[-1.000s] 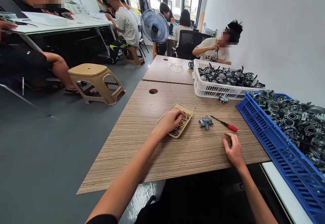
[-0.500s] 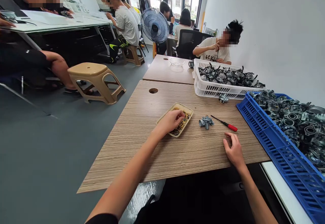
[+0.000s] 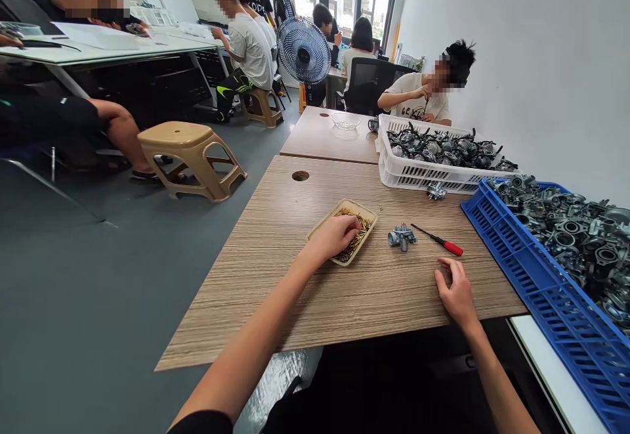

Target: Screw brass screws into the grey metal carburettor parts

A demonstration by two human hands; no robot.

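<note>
Left hand [image 3: 337, 236] is lowered over loose, brass-coloured pieces [image 3: 350, 250] in a cream tray [image 3: 361, 209], its grip unclear; right hand [image 3: 457, 289] is rested open, well apart, on the wood-grained worktop [image 3: 260, 237]. White walls [image 3: 541, 60] are seen beyond.

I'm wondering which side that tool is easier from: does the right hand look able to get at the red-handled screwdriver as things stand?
Probably yes: the right hand rests on the table just nearer than the screwdriver, with nothing visible between them.
</note>
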